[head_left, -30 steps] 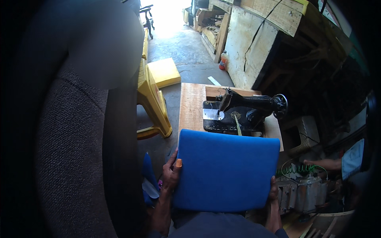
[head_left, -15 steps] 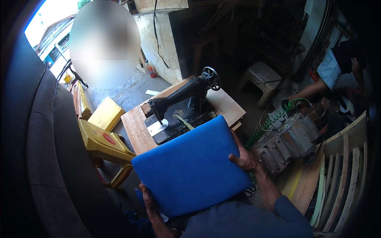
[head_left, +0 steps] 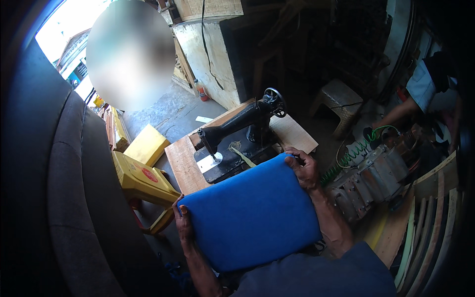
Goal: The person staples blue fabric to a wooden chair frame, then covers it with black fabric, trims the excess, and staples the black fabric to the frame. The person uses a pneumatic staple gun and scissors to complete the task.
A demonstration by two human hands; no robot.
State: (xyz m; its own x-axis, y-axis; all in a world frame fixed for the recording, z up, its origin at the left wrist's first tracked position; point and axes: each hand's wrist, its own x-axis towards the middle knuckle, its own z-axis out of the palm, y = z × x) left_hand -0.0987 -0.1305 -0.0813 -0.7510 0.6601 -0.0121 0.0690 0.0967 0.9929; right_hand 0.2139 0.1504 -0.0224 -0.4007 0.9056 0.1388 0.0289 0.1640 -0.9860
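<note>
A blue fabric-covered cushion [head_left: 252,213], flat and rectangular, lies tilted across my lap. Its far left corner is gripped by my left hand [head_left: 182,220], thumb on the top face and fingers around the edge. At the far right corner my right hand [head_left: 303,169] is closed over the edge, with the fingertips partly hidden. Just beyond the cushion stands a black sewing machine [head_left: 237,121] on a wooden table top [head_left: 185,163]. A pale strip of material [head_left: 242,157] and tangled thread lie on the machine's bed.
Left of the table are a yellow plastic stool [head_left: 143,175] and a yellow block [head_left: 147,144]. On the right sit a metal machine [head_left: 368,173] with a green coiled hose [head_left: 354,156], and wooden slats [head_left: 430,237]. Another person's arm [head_left: 396,116] reaches in there. A dark padded sofa-like piece [head_left: 69,188] runs along the left.
Both hands have slid along the cushion's sides to its far corners. The scene has shifted slightly right and down in view.
</note>
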